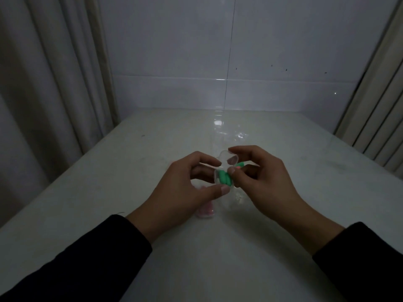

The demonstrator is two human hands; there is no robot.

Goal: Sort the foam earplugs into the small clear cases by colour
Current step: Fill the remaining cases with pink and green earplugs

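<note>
A small clear plastic case point(220, 175) with its lid up is held above the pale table point(109, 171), pinched by the left hand point(185, 188). Green foam earplugs point(224, 179) are seen inside. A green earplug point(239, 165) is pinched by the right hand point(266, 182). A pink-filled clear case point(205, 211) lies below.

Held case point(220, 175): between our left hand point(185, 188) and right hand point(261, 179), above the table point(109, 192).
Earplugs point(224, 178): inside it.
Second case point(206, 211): on the table, under our left hand.
</note>
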